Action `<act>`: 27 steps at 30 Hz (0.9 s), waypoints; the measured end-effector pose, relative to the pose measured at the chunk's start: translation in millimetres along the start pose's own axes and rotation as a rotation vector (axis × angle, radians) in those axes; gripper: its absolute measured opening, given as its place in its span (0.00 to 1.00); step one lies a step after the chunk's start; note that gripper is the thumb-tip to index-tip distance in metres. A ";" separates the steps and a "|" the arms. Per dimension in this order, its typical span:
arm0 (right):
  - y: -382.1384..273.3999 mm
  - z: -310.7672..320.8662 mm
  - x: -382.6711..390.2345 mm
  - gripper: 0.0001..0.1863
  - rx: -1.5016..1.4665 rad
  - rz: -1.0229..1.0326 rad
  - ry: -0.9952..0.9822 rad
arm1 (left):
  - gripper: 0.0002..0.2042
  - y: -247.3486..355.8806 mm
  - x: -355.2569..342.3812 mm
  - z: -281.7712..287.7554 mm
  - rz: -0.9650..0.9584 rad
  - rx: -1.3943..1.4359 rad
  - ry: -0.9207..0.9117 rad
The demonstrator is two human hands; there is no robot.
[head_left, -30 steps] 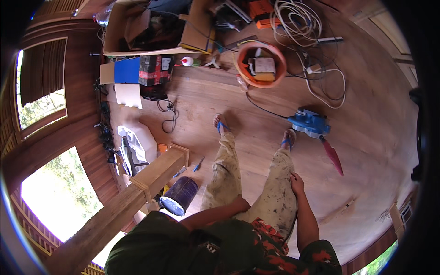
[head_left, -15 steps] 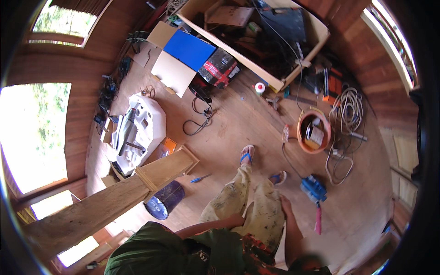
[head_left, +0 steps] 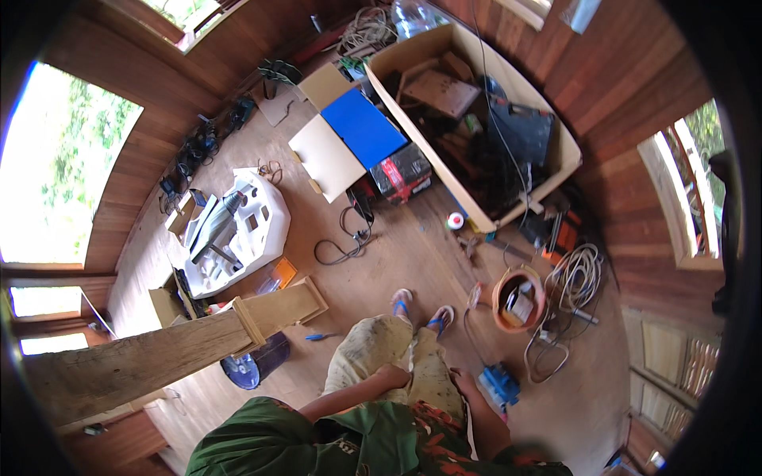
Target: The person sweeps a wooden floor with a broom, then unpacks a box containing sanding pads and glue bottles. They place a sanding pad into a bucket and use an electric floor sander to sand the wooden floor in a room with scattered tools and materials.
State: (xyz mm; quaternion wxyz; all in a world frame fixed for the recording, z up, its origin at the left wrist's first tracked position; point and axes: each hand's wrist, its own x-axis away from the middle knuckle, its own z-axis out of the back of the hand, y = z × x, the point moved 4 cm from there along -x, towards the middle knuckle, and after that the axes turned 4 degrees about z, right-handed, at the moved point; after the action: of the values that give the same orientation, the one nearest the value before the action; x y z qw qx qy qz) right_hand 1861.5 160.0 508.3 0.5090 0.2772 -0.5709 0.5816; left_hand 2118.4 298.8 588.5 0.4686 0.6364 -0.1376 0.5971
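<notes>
I stand on a wooden floor in pale stained trousers and blue sandals. My left hand (head_left: 391, 374) rests against my thigh with nothing in it, fingers curled. My right hand (head_left: 463, 382) hangs beside my right leg, also holding nothing, its fingers loosely apart. A blue power tool (head_left: 500, 385) lies on the floor just right of that hand. A thick wooden beam (head_left: 151, 357) juts in from the left, ending near my left side above a blue round tub (head_left: 252, 366).
A big cardboard box (head_left: 548, 170) of tools and wood stands ahead. An orange bucket (head_left: 518, 297), coiled white cable (head_left: 575, 274), white moulded foam tray (head_left: 238, 230), blue-and-white boards (head_left: 349, 139) and a black cord (head_left: 341, 246) lie around.
The view has swung round and tilted, so the box and floor clutter moved from the top toward the right. My hands stay low by my legs.
</notes>
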 end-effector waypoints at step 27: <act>-544.2 162.9 -128.2 0.14 0.456 0.763 0.041 | 0.28 -250.2 157.1 -88.6 0.724 2.947 1.067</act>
State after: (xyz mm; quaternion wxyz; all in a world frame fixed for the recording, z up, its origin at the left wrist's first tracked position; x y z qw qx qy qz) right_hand 2355.8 -122.0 632.0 0.1949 0.1401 -0.4794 0.8441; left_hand 2285.5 557.4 606.5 0.6889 -0.1764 -0.5638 -0.4200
